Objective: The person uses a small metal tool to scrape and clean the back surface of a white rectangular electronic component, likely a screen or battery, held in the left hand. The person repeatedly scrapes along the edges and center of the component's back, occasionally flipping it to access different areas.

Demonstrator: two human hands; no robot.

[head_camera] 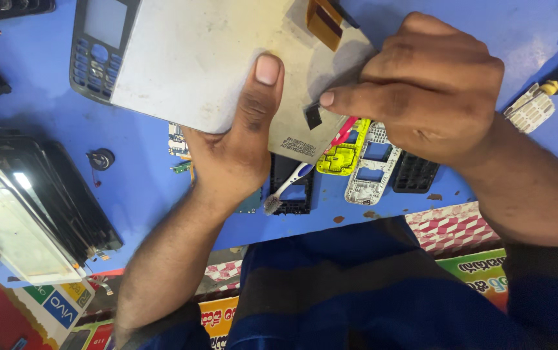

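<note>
- Display panel [201, 58], grey and flat, held above the blue bench [45, 129] near the upper middle of the view, its metal back facing up.
- Left hand [233, 152] grasps the panel's lower edge from beneath, thumb pressed flat on the back.
- Right hand [428, 91] is clenched, with thumb and forefinger pinching a small black tab [313, 116] at the panel's lower right corner.
- Orange flex ribbon [324, 21] projects from the panel's upper edge.
- Keypad phone front [99, 48] lies partly under the panel's left side.
- Yellow phone frame [343, 154], white phone frame [371, 165] and small brush [285, 188] lie on the bench under the hands.
- Stack of glass screens [26, 207] rests at the left.
</note>
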